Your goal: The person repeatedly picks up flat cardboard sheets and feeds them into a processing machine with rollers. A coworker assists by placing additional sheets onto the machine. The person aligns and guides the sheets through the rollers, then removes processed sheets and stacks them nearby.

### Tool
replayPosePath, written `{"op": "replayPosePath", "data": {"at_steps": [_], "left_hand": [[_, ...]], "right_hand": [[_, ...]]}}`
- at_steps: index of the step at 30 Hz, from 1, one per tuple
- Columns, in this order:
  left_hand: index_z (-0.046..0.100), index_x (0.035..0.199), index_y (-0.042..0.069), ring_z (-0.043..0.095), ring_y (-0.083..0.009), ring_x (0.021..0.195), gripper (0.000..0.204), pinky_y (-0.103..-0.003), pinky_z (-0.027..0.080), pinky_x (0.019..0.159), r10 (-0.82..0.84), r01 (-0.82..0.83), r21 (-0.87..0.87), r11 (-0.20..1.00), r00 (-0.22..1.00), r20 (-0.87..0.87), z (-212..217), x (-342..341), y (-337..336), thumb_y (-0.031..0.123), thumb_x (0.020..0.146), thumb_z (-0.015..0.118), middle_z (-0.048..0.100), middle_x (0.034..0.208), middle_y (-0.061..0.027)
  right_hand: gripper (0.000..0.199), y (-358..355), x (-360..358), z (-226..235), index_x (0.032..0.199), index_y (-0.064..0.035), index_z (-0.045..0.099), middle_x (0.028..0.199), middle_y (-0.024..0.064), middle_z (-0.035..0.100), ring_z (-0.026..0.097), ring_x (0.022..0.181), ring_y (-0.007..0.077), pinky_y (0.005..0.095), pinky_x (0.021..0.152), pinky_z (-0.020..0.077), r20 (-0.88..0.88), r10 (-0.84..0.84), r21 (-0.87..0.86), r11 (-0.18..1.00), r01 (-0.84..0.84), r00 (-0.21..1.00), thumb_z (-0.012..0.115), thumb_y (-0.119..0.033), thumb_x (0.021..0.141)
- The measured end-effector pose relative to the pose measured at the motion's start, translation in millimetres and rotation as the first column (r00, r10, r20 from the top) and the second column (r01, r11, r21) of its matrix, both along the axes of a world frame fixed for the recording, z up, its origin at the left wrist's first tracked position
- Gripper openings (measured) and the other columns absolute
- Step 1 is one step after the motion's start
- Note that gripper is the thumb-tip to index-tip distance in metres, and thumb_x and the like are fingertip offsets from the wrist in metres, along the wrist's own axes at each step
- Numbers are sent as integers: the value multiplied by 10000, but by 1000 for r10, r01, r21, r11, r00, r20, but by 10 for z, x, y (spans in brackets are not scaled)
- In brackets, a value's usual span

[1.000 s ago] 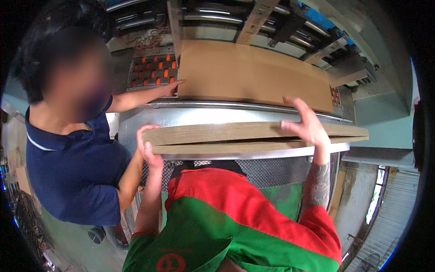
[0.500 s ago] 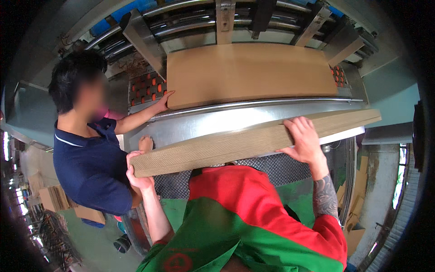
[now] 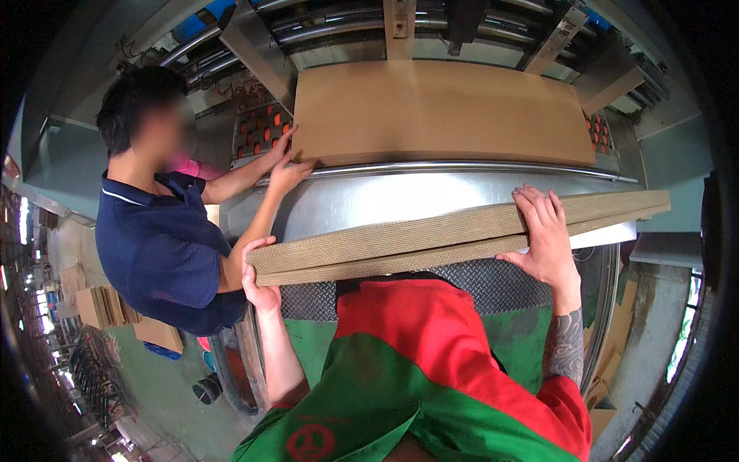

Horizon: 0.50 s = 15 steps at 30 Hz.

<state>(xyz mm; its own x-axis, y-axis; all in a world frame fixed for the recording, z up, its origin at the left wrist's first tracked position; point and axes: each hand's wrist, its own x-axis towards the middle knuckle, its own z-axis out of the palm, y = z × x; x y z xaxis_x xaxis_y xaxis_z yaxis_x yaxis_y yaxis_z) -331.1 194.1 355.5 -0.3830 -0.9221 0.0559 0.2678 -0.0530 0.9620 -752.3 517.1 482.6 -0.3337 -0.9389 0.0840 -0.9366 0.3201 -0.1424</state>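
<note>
A thick stack of brown corrugated cardboard sheets (image 3: 400,248) lies across in front of me, its layered long edge facing me. A dark gap splits the stack into two layers along most of its length. My left hand (image 3: 260,273) grips its left end, fingers over the top corner and palm at the side. Farther right, my right hand (image 3: 543,235) clasps the long edge, fingers on top and thumb below. Beyond it, another pile of flat cardboard (image 3: 446,115) lies on the machine bed, with a co-worker's hands (image 3: 289,165) at its near left corner.
A co-worker in a navy shirt (image 3: 158,254) stands close at my left. A metal bar (image 3: 469,167) runs along the steel table (image 3: 369,202). Orange rollers (image 3: 262,132) flank the far pile, under upright metal guides (image 3: 262,58). Cardboard bundles (image 3: 100,306) stand on the floor behind the co-worker.
The stack in my hands has split into two layers with a gap between. The co-worker's second hand has come up from the table to the far pile's corner.
</note>
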Motion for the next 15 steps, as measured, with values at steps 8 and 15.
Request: {"op": "replayPosePath", "data": {"at_steps": [8, 15], "left_hand": [[607, 1222, -36, 603, -311, 1203, 609, -450, 423, 1102, 49, -50, -37, 998, 998, -31, 38, -44, 1, 495, 953, 482, 656, 1220, -199], [615, 1097, -2, 617, -299, 1101, 463, -433, 465, 1009, 135, -137, -31, 990, 990, -47, -37, -81, -15, 408, 968, 444, 651, 1099, -177]], "right_hand": [[1046, 12, 33, -31, 1460, -69, 484, 1429, 126, 555, 488, 1403, 337, 565, 1238, 286, 53, -41, -27, 999, 43, 998, 927, -420, 580], [1023, 80, 68, -63, 1454, -79, 496, 1417, 119, 566, 506, 1385, 322, 550, 1235, 298, 57, -69, -70, 995, 73, 996, 941, -364, 578]]}}
